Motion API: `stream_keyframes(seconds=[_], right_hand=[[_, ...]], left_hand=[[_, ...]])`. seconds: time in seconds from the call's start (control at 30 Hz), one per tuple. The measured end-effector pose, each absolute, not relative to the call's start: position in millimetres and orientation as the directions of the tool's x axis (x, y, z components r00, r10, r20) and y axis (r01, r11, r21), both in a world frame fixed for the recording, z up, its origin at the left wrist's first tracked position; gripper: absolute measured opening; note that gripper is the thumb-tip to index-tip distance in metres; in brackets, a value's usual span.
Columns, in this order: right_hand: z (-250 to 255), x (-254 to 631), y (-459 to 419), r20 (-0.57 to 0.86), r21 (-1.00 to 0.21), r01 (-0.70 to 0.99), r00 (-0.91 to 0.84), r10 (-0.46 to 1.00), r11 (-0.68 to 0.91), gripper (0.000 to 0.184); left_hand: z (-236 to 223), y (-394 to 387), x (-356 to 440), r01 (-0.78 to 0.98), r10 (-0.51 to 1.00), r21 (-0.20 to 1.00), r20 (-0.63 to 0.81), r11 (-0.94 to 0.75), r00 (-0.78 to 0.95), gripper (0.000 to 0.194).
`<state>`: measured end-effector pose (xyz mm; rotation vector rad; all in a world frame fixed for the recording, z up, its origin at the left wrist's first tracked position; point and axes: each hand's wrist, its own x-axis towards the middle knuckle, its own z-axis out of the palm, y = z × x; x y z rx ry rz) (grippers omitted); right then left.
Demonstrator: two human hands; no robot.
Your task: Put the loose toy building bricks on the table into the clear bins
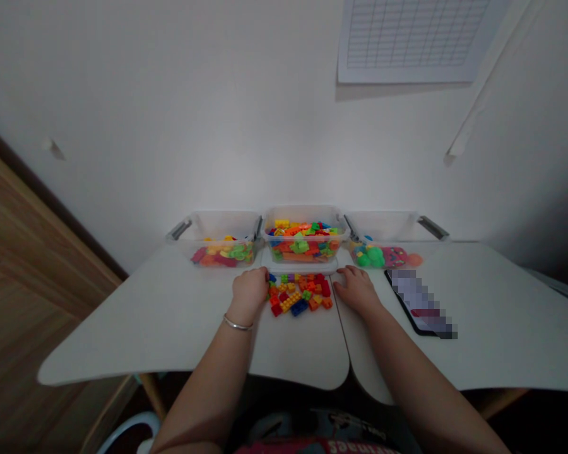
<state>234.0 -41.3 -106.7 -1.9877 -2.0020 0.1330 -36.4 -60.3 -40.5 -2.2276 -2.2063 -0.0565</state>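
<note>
A pile of colourful toy building bricks [293,300] lies on the white table between my two hands. My left hand [250,291], with a silver bracelet on its wrist, rests at the pile's left edge. Its fingers are curled in beside a few green and blue bricks, and what they hold, if anything, is hidden. On the other side, my right hand [358,290] lies on the table with its fingers stretched out, just right of the red bricks [325,288]. Behind the pile stands a clear plastic box [307,243] full of mixed bricks.
Another clear box [223,255] with coloured pieces stands at the left, and a third box [383,227] with green and pink toys at the right. A phone [414,302] lies right of my right hand. A seam [344,334] divides the tabletop [180,328]; a wall rises behind.
</note>
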Motion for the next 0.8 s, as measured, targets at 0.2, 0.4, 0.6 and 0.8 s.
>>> stream_keyframes(seconds=[0.2, 0.4, 0.6, 0.8], right_hand=[[-106, 234, -41, 0.149, -0.287, 0.958, 0.019, 0.989, 0.025, 0.05], [-105, 234, -41, 0.141, -0.287, 0.958, 0.018, 0.99, 0.023, 0.049], [-105, 234, -40, 0.131, -0.298, 0.954, 0.027, 0.991, 0.014, 0.049], [-104, 234, -42, 0.14, -0.295, 0.955, 0.015, 0.99, 0.027, 0.049]], left_hand=[[-44, -57, -41, 0.998, 1.0, 0.065, -0.003, 0.009, -0.009, 0.028], [-51, -46, -53, 0.936, 1.0, 0.353, -0.01, 0.007, -0.003, 0.015], [-35, -42, -39, 0.508, 0.985, 0.845, 0.163, -0.166, 0.051, 0.003], [-1, -32, -27, 0.512, 0.77, 0.756, 0.586, -0.408, -0.251, 0.014]])
